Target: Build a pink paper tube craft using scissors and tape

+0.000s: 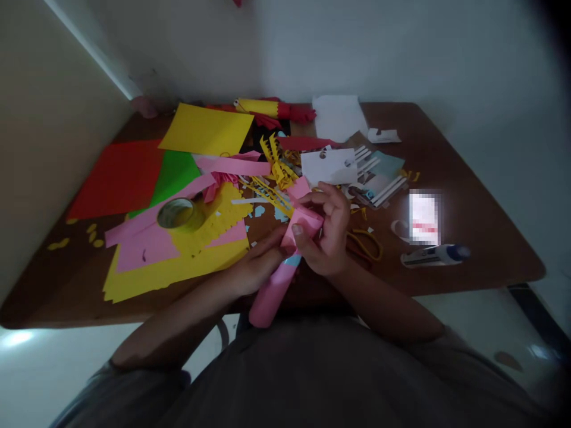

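Note:
A pink paper tube [274, 295] with a light blue band slants across the table's front edge, its lower end close to my body. Around its middle, near the band, my left hand [261, 261] is closed. My right hand [328, 235] grips the upper end, thumb on the near side and fingers curled behind. A pink paper flap [300, 188] sticks up beyond the tube's top. Just behind the hands lie yellow fringed paper strips [281, 166] and a white paper piece [328, 166] with a cut-out notch. The palm sides of both hands are partly hidden.
A roll of tape [176, 215] stands on pink and yellow sheets at left. Red [118, 178] and yellow sheets [207, 128] lie farther back. At right are a glue bottle [435, 255] and a bright blurred rectangle [423, 217]. A yellow and red paper tube [263, 108] rests near the wall.

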Demonstrator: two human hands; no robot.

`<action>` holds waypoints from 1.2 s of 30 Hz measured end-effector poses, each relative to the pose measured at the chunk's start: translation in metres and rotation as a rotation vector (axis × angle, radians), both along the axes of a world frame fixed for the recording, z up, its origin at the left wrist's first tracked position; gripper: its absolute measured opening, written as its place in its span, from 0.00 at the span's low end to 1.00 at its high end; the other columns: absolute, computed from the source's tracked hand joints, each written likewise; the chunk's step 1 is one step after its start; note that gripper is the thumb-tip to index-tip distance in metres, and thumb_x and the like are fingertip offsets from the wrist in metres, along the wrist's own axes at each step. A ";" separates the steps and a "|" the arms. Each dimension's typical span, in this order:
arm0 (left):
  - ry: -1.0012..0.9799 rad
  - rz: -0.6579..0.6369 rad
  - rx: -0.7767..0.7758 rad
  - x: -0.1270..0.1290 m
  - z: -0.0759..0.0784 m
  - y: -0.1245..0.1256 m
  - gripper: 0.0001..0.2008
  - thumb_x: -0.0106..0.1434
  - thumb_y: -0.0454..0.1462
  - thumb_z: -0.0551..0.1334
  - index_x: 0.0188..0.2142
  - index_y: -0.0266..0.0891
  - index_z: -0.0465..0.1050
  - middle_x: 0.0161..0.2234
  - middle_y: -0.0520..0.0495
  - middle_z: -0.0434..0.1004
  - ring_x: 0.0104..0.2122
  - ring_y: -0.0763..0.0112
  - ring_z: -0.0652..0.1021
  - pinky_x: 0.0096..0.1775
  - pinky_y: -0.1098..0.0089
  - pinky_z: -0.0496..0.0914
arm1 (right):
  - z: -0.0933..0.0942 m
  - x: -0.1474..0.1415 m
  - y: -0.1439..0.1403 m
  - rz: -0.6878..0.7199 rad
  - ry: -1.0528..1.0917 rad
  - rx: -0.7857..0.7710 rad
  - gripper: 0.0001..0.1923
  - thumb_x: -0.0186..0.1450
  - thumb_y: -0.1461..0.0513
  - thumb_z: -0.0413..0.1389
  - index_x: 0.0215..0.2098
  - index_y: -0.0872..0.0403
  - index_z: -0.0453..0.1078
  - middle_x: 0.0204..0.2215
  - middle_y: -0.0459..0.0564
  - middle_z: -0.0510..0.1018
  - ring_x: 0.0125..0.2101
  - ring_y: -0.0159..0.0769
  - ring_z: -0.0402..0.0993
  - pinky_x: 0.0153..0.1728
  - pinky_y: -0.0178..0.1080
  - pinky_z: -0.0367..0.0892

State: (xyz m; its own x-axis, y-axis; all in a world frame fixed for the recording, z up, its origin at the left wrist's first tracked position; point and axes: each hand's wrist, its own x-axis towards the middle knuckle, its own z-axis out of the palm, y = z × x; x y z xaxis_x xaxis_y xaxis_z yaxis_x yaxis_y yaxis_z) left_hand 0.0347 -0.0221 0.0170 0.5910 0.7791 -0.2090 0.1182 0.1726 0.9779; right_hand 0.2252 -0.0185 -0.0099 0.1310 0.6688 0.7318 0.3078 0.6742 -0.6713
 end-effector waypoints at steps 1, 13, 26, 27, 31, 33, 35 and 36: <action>-0.014 0.002 0.032 0.000 -0.001 0.000 0.30 0.77 0.53 0.67 0.70 0.42 0.78 0.58 0.39 0.88 0.64 0.41 0.82 0.64 0.49 0.77 | 0.000 0.000 0.000 0.003 0.009 0.004 0.38 0.78 0.48 0.62 0.80 0.42 0.54 0.56 0.58 0.77 0.55 0.55 0.80 0.59 0.64 0.83; -0.065 0.031 0.118 0.007 0.004 -0.001 0.24 0.75 0.50 0.72 0.64 0.43 0.83 0.55 0.42 0.88 0.57 0.50 0.84 0.63 0.55 0.78 | 0.001 -0.001 -0.001 0.049 0.066 -0.071 0.35 0.79 0.48 0.63 0.79 0.41 0.59 0.58 0.57 0.77 0.58 0.53 0.79 0.62 0.62 0.80; -0.062 0.337 -0.119 0.016 0.021 -0.005 0.16 0.75 0.49 0.67 0.55 0.44 0.75 0.34 0.52 0.82 0.29 0.63 0.80 0.31 0.66 0.74 | 0.028 0.014 -0.003 0.369 0.618 -0.419 0.14 0.71 0.50 0.76 0.37 0.47 0.81 0.28 0.42 0.79 0.24 0.33 0.72 0.26 0.37 0.70; -0.060 0.343 -0.109 0.016 0.020 -0.004 0.16 0.75 0.49 0.67 0.55 0.44 0.76 0.34 0.51 0.82 0.29 0.64 0.80 0.31 0.65 0.74 | 0.029 0.014 -0.004 0.434 0.627 -0.503 0.15 0.69 0.50 0.78 0.36 0.47 0.82 0.26 0.42 0.79 0.23 0.31 0.71 0.24 0.35 0.68; -0.067 0.377 -0.018 0.014 0.014 -0.002 0.15 0.74 0.50 0.70 0.51 0.43 0.79 0.38 0.49 0.83 0.34 0.63 0.80 0.37 0.65 0.75 | 0.027 0.010 -0.007 0.465 0.642 -0.699 0.18 0.62 0.49 0.83 0.34 0.48 0.84 0.25 0.41 0.80 0.21 0.28 0.68 0.22 0.33 0.63; -0.091 0.379 0.020 0.014 0.014 -0.002 0.14 0.74 0.49 0.70 0.48 0.43 0.78 0.37 0.49 0.82 0.36 0.63 0.79 0.41 0.64 0.75 | 0.026 0.007 -0.008 0.456 0.634 -0.731 0.19 0.59 0.50 0.85 0.33 0.49 0.84 0.26 0.41 0.81 0.21 0.28 0.68 0.23 0.34 0.64; -0.116 0.360 0.027 0.015 0.015 -0.002 0.13 0.75 0.49 0.70 0.46 0.43 0.77 0.37 0.50 0.81 0.36 0.63 0.78 0.46 0.63 0.76 | 0.024 0.005 -0.008 0.454 0.620 -0.755 0.19 0.57 0.51 0.85 0.32 0.49 0.84 0.27 0.41 0.81 0.22 0.28 0.69 0.24 0.34 0.64; -0.124 0.352 0.024 0.015 0.015 -0.002 0.13 0.75 0.49 0.69 0.46 0.43 0.77 0.37 0.50 0.81 0.37 0.63 0.78 0.47 0.62 0.76 | 0.023 0.004 -0.007 0.449 0.613 -0.764 0.20 0.57 0.50 0.85 0.32 0.49 0.83 0.27 0.42 0.82 0.22 0.29 0.69 0.24 0.35 0.64</action>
State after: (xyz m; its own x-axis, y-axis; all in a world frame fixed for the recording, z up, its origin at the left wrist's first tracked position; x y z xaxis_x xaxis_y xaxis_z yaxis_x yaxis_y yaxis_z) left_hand 0.0495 -0.0238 0.0323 0.3053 0.9431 -0.1318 -0.0641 0.1585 0.9853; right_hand 0.2292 -0.0259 0.0135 -0.0385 0.9992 -0.0071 -0.3953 -0.0218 -0.9183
